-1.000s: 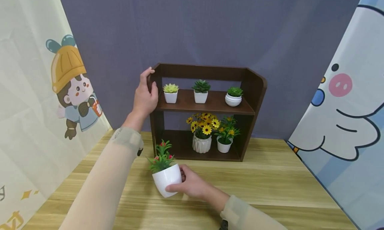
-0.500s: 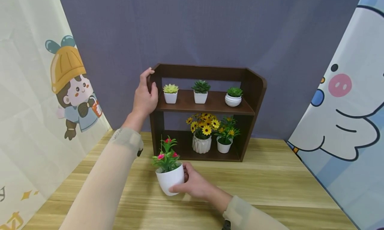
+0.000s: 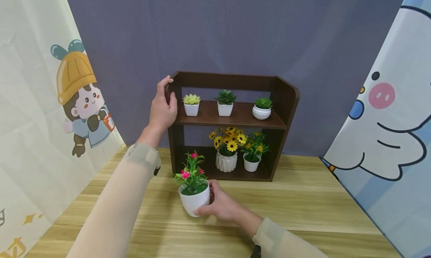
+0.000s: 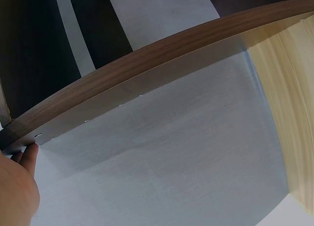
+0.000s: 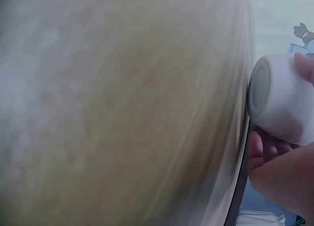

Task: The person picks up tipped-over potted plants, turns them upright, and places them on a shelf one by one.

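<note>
My right hand (image 3: 220, 204) grips a small white pot (image 3: 194, 201) holding a green plant with pink flowers (image 3: 192, 172), just above the wooden table (image 3: 303, 209) in front of the shelf's lower left. The right wrist view shows the pot's base (image 5: 282, 100) with my fingers (image 5: 267, 147) curled round it. My left hand (image 3: 164, 107) grips the top left side panel of the dark brown shelf unit (image 3: 286, 97). In the left wrist view only the panel's curved edge (image 4: 147, 73) and a fingertip (image 4: 30, 155) show.
Three small succulents in white pots (image 3: 225, 103) stand on the upper shelf. A yellow-flower pot (image 3: 227, 147) and a smaller plant pot (image 3: 252, 153) sit on the lower shelf's right part. Cartoon-printed cloths hang at the left (image 3: 50, 101) and right (image 3: 387, 119).
My right hand has carried the pink-flower pot rightward and toward the shelf, turning it from tilted to nearly upright. The left hand has stayed on the shelf.
</note>
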